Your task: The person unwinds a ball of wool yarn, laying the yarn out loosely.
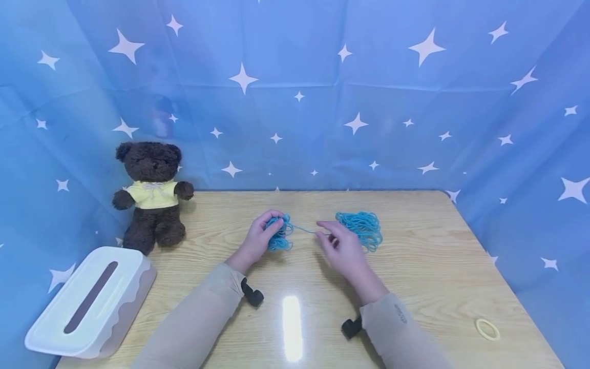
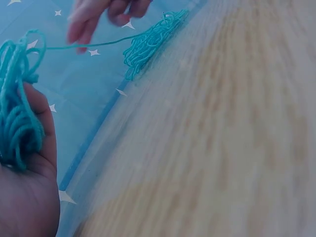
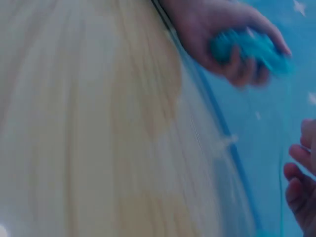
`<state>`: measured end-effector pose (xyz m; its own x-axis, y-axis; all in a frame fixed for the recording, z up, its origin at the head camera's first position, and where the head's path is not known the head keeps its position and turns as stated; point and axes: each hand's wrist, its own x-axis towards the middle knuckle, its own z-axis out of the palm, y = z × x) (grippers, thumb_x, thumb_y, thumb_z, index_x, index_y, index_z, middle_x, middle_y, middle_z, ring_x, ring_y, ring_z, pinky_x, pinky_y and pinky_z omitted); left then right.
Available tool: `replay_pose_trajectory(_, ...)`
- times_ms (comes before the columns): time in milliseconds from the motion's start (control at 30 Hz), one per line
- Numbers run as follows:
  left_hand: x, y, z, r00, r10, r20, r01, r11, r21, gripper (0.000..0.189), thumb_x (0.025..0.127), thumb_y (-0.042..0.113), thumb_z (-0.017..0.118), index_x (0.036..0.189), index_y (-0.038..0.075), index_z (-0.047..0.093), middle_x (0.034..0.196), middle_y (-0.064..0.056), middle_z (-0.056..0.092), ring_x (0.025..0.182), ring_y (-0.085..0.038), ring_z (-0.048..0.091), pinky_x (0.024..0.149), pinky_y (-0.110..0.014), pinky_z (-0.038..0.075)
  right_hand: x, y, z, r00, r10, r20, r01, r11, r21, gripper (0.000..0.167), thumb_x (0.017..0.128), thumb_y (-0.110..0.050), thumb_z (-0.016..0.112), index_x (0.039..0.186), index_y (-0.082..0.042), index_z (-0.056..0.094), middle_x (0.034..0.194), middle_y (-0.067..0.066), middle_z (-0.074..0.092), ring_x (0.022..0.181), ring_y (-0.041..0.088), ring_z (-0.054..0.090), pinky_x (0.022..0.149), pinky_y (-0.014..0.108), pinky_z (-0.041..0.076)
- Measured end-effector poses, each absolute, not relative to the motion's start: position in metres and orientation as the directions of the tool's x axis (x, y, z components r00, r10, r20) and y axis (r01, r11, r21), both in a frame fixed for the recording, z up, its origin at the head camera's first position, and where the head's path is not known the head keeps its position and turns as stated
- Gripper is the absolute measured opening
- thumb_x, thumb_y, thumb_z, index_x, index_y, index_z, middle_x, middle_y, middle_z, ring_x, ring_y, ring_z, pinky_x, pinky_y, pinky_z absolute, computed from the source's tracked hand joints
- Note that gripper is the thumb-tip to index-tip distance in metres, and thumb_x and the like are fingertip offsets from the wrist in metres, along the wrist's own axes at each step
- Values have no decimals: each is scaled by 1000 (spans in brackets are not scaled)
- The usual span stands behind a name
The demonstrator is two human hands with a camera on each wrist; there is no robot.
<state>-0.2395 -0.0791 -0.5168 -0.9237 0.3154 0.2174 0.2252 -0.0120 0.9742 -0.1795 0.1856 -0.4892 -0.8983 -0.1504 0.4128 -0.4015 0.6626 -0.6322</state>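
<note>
My left hand (image 1: 258,239) grips a looped bundle of blue yarn (image 1: 279,238), loops spilling out past the fingers. In the left wrist view this bundle (image 2: 19,106) sits in the palm. A single strand (image 1: 304,229) runs from it toward a second, looser heap of blue yarn (image 1: 361,228) lying on the table to the right. Beside that strand is my right hand (image 1: 343,251), its fingers parted and loosely bent. The left wrist view has the strand crossing at its fingertips (image 2: 81,47). The right wrist view shows the right hand (image 3: 303,173) at its edge, thumb and fingers apart.
A dark brown teddy bear (image 1: 152,195) in a yellow top sits at the table's back left. Nearer on that side stands a white slotted box (image 1: 92,302). A pale yellow ring (image 1: 487,329) lies at the front right of the wooden table (image 1: 442,266). A starry blue curtain (image 1: 295,113) hangs behind.
</note>
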Motion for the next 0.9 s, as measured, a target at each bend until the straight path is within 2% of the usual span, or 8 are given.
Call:
replay_pose_trajectory(100,-239,-80,-517,-923,321,214,222,-11,975,24,113,20,59,126,1,68,114,1,67,103,-13,64,93,-24,56,-183,162,-487,-909,-185,374,-397,657,-641,32,110,-27,70,140,-15,76,133,8,79,82,13,71,70,26,59)
replay_pose_trajectory(200,-239,-79,-517,-922,326,208,220,-1,975,21,111,19,64,124,3,68,114,0,68,103,-12,65,91,-24,58,-185,149,-486,-901,-200,386,-411,681,-606,27,109,-27,71,131,-14,80,122,6,83,78,10,67,67,25,56)
replay_pose_trajectory(300,-239,-79,-517,-917,336,215,225,-10,974,17,110,17,69,120,4,66,117,-5,72,105,-12,69,92,-24,59,-186,146,-486,-893,-194,406,-417,696,-585,20,109,-24,72,121,-14,84,109,4,84,74,9,65,66,24,55)
replay_pose_trajectory(433,-239,-80,-517,-907,354,228,225,-49,973,15,108,15,72,111,5,62,121,-6,80,110,-12,74,93,-23,59,-185,154,-482,-892,-139,431,-401,686,-608,15,108,-21,74,116,-14,84,104,4,82,72,8,63,64,25,54)
replay_pose_trajectory(533,-240,-80,-516,-912,345,222,220,-45,974,15,107,15,72,106,7,59,106,0,78,94,-11,73,83,-23,59,-184,167,-479,-892,-101,440,-383,685,-620,14,107,-21,74,116,-15,84,105,4,82,72,8,63,62,25,54)
replay_pose_trajectory(667,-240,-80,-518,-927,309,211,217,-13,976,15,108,18,72,108,9,61,89,4,62,75,-10,61,69,-24,56,-184,189,-477,-899,-72,431,-359,685,-634,14,108,-19,74,116,-14,83,105,5,81,74,10,64,63,24,55)
replay_pose_trajectory(767,-241,-79,-517,-936,279,216,222,-11,975,16,107,17,74,114,7,63,100,3,65,87,-11,64,76,-24,58,-184,210,-474,-906,-46,421,-333,692,-641,16,107,-18,73,117,-11,83,106,7,80,78,12,67,66,23,56)
replay_pose_trajectory(900,-241,-78,-517,-941,252,225,231,-7,973,19,104,14,76,120,6,66,118,0,67,109,-14,64,94,-24,57,-183,238,-473,-918,-26,396,-291,722,-627,18,109,-19,72,119,-9,82,107,8,80,80,13,66,68,23,56)
